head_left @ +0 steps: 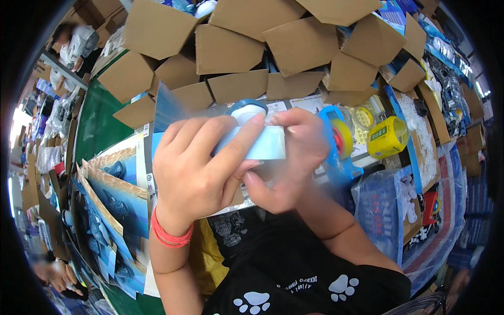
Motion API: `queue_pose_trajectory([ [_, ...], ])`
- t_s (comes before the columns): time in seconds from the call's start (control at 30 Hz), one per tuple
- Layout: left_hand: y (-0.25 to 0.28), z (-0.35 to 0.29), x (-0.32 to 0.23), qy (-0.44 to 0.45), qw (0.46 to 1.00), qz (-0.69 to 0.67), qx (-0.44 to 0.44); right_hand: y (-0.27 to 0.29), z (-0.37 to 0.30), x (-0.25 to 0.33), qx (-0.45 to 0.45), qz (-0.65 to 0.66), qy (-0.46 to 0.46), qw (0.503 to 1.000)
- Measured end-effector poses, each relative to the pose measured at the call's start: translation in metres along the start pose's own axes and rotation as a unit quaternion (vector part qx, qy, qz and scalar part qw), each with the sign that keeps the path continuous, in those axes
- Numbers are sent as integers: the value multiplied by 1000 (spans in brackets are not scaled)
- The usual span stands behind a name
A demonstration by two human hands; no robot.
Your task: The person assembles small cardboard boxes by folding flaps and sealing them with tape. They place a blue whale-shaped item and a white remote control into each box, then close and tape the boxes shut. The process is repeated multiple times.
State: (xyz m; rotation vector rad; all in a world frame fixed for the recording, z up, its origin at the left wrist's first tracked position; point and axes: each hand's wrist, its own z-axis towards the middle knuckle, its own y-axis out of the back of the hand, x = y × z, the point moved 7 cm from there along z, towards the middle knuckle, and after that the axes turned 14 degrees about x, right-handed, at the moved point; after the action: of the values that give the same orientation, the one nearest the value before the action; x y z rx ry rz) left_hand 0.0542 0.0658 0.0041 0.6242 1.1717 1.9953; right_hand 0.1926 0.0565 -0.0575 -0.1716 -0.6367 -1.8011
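My left hand is wrapped round a light blue folded card piece, its index finger pressed on the upper edge. A round dark blue and white object sits at the far side of the card, partly covered by my fingers; I cannot make out its kind. My right hand, somewhat blurred by motion, has its fingers curled at the card's right end. A translucent blue sheet sticks up beyond my left hand. Just past my right hand stands a blue tape dispenser with a yellow roll.
Open brown cartons are stacked along the far side. A yellow plastic jar and a tape roll lie to the right. Blue printed cards with dark blue sea-animal figures lean at the left. Another person is at the far left.
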Motion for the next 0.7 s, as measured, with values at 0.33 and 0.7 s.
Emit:
queue_pose_trajectory([
  [0.33,-6,-4,-8,32,999,-19,9,194,-134,-49,-74,-129,-405,902],
  [0.7,-8,-7,-5,44,997,-26,54,186,-208,-107,180,51,-556,810],
])
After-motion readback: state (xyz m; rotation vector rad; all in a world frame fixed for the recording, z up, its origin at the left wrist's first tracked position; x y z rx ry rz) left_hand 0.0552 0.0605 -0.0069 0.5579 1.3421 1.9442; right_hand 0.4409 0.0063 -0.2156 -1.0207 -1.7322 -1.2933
